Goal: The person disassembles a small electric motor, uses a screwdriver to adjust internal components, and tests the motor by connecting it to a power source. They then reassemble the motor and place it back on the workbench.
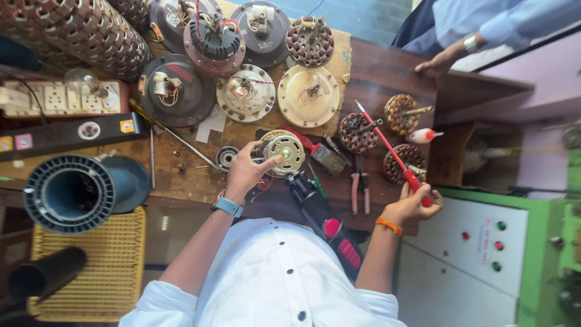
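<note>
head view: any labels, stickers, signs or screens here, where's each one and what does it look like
Round sticker: on the black bar left of the bench, white with a dark centre.
Square sticker: same bar, further right, yellow-orange.
Square sticker: bar's left end, pink.
Panel label: white cabinet front at right, red lettering beside red and green buttons.
No screens or packages visible.

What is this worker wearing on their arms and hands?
Both hands are bare, with no gloves. The left hand has a watch with a light blue strap at the wrist. The right hand has an orange thread band around the wrist. White shirt sleeves are rolled up near the elbows, leaving the forearms uncovered.
</note>
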